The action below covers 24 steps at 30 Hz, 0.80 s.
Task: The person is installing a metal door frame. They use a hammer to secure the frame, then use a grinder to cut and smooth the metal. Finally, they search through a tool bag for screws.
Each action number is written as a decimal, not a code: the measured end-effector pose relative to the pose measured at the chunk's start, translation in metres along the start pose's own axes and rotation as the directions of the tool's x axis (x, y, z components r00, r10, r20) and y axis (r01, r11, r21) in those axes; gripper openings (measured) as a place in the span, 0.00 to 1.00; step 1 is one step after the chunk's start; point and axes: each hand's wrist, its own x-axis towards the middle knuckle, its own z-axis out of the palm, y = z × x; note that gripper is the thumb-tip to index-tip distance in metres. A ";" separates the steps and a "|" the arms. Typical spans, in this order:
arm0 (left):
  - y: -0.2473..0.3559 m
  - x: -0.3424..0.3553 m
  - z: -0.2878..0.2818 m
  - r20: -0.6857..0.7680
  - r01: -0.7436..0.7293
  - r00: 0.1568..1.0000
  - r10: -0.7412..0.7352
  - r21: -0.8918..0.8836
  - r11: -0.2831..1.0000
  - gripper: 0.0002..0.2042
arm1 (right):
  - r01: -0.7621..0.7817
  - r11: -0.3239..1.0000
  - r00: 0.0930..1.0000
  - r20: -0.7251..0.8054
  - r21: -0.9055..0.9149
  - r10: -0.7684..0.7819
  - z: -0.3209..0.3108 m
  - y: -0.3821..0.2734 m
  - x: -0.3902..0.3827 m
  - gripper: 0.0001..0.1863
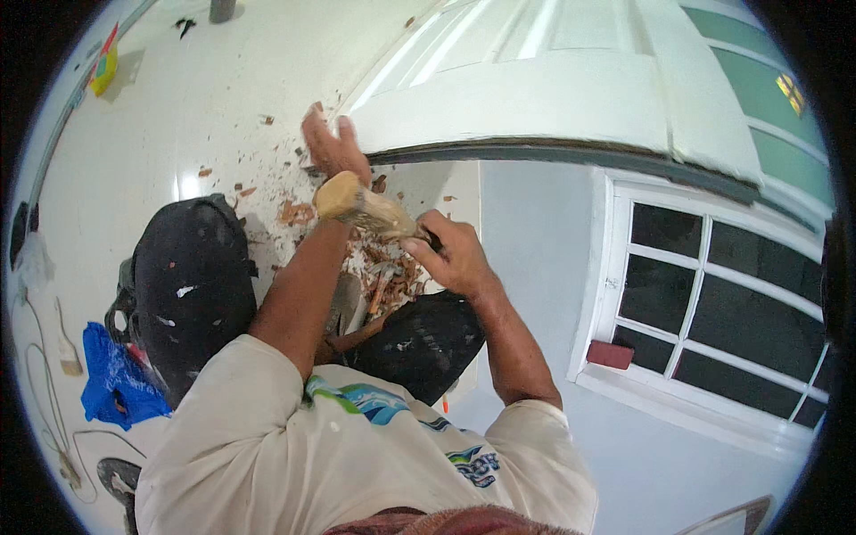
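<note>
Wooden mallet (374, 212) gripped near white door (535, 102).
Right hand (456, 254) is closed around it; left hand (337, 153) is held open beside the door.

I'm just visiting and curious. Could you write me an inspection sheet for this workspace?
Surface: pale floor, littered around the person's legs.
Job's things: wooden mallet in front of the left wrist; white panelled door.
Clutter: wood shavings, crumpled blue plastic, paintbrush.
Hands: right hand grips the mallet; left hand is near the door's edge, its hold unclear.
Cables: thin cord curving across the floor at left.
Surroundings: pale wall, white-framed window, reddish block by its frame.
</note>
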 end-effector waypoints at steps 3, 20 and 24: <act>0.074 -0.015 0.017 0.028 -0.529 0.847 0.530 -0.044 0.848 0.33 | 0.246 0.941 0.903 -0.298 -0.233 -0.310 -0.021 -0.016 -0.021 0.19; 0.106 -0.010 0.028 0.105 -0.676 0.728 0.678 -0.061 0.735 0.30 | 0.018 0.712 0.745 -0.466 -0.702 -0.478 -0.119 -0.050 -0.022 0.20; 0.100 -0.010 0.027 0.141 -0.519 0.841 0.522 -0.060 0.852 0.27 | 0.057 0.741 0.690 -0.510 -0.669 -0.514 -0.131 -0.055 -0.019 0.21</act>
